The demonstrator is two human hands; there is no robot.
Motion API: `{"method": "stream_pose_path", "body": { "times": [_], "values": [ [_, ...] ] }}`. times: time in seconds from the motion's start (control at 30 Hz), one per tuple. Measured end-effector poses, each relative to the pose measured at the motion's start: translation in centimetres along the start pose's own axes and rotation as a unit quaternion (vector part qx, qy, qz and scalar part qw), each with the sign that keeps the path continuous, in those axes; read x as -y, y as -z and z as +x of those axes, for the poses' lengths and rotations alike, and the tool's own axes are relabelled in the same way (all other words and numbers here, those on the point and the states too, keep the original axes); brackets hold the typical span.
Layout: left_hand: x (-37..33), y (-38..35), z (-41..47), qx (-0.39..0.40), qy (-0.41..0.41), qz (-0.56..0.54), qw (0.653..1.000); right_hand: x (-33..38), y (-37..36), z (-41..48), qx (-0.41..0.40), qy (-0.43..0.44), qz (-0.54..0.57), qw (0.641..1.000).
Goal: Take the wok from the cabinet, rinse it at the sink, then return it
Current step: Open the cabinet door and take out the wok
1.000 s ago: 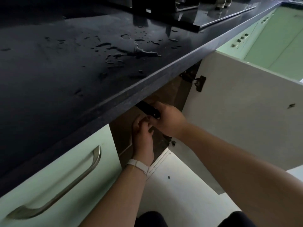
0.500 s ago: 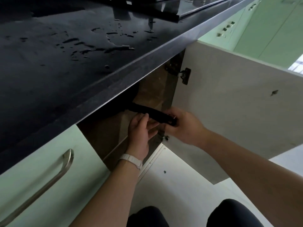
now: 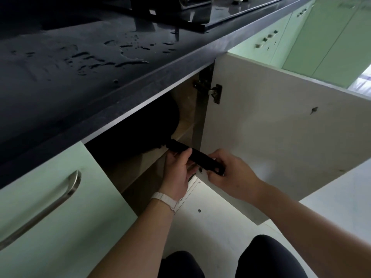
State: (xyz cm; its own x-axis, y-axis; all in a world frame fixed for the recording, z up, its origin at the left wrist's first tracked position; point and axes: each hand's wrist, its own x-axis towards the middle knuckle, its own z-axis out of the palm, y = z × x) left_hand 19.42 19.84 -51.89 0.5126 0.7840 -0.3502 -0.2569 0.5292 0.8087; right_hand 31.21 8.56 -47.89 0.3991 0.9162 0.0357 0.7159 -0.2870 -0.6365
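Note:
A black wok [image 3: 158,125] lies inside the open cabinet [image 3: 140,169] under the dark counter, its bowl mostly in shadow. Its long black handle [image 3: 198,158] sticks out of the cabinet mouth toward me. My left hand [image 3: 177,173], with a white wristband, grips the handle's middle from below. My right hand [image 3: 230,174] holds the handle's outer end. The sink is not in view.
The cabinet door [image 3: 281,125] stands swung open to the right, close beside my right hand. The black counter [image 3: 80,73] above is wet with water drops. A green drawer front with a metal handle [image 3: 46,207] is at the left. My knees show at the bottom.
The wok's handle has come further out of the cabinet and its dark bowl now shows under the counter edge. Both hands moved outward with it.

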Motion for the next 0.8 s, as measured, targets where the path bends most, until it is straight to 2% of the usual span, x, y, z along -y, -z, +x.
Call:
{"method": "stream_pose_path", "body": {
  "times": [0.3,0.53,0.8],
  "values": [
    [3.5,0.9,-1.1,0.033,-0.041,0.117,0.992,0.3,0.0,0.1,0.153,-0.094,0.026,0.983],
    [4.8,1.3,-2.3,0.06,-0.042,0.161,0.984,0.9,-0.9,1.4,0.247,-0.133,0.143,0.949],
    [3.5,2.1,-0.7,0.049,-0.011,0.094,0.994,0.3,-1.2,0.4,0.246,-0.147,0.174,0.942]
  ]
}}
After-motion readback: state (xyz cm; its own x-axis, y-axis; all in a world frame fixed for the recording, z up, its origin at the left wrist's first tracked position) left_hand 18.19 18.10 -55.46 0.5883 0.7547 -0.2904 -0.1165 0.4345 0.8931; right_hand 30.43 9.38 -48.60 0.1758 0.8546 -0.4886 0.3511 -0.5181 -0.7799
